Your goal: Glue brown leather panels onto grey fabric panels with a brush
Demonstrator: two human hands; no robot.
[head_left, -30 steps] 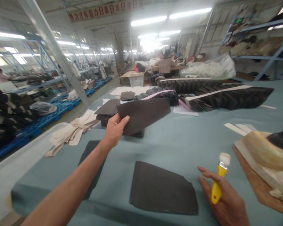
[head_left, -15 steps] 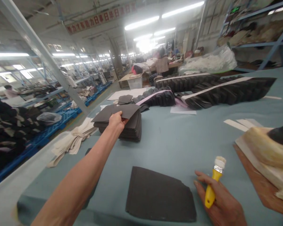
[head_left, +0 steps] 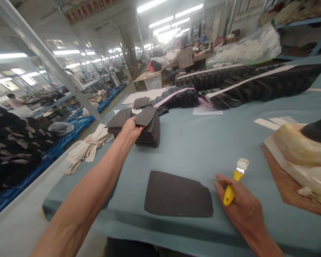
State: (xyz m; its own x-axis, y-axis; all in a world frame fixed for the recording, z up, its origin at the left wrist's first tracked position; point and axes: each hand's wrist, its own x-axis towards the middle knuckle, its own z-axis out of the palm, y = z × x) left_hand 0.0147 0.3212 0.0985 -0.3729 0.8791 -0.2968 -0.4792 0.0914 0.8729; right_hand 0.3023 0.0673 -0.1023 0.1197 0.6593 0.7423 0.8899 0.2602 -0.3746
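Observation:
My left hand (head_left: 133, 128) pinches the near edge of the top dark piece (head_left: 146, 116) on a stack of dark sheets (head_left: 149, 137), and that piece is slightly raised. In my right hand (head_left: 239, 198) is a brush with a yellow handle (head_left: 229, 194) and pale bristles (head_left: 242, 164) pointing up and away. A single dark panel (head_left: 178, 194) lies flat on the blue-green table cover (head_left: 188, 150), just left of my right hand.
At the right, a brown board (head_left: 280, 178) bears a yellowish, crusted container (head_left: 296, 146). Rows of dark pieces (head_left: 262, 85) lie across the back. Cream fabric strips (head_left: 89, 146) rest at the left edge, and a person (head_left: 13, 101) is far left.
The view has tilted down, so the table sits higher. The top piece under my left hand now stands apart from the left part of the stack. My right hand still holds the brush.

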